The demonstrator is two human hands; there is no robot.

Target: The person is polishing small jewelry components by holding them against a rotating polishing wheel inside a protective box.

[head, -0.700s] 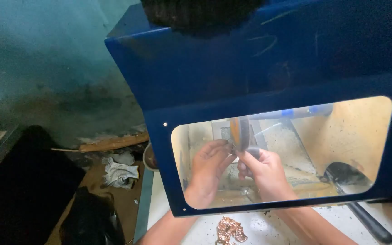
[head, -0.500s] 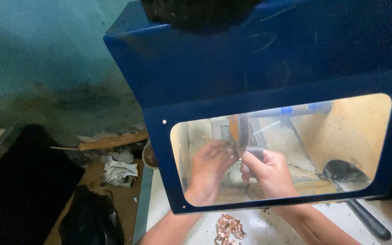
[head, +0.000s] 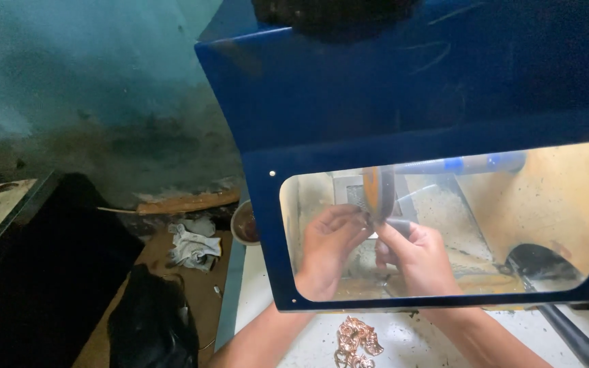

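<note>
Both hands have stayed behind the clear window of the blue hood [head: 403,102], in the lower middle of the frame, much as half a second ago; the view has only drifted a little, so the window sits slightly lower and to the right. The left hand [head: 328,249] curls its fingers toward the orange-edged polishing wheel [head: 378,194], and the right hand [head: 414,257] pinches a small piece against the wheel's lower rim; the piece is too small to make out. A dark brush [head: 547,272] lies at the lower right, half inside the hood. At the bottom centre a heap of coppery chain pieces [head: 354,341] rests on the speckled white tabletop [head: 294,347]. To the left, a crumpled rag [head: 192,245] and a black bag [head: 151,324] sit on the brown floor [head: 165,266], below a stained teal wall [head: 76,88].
</note>
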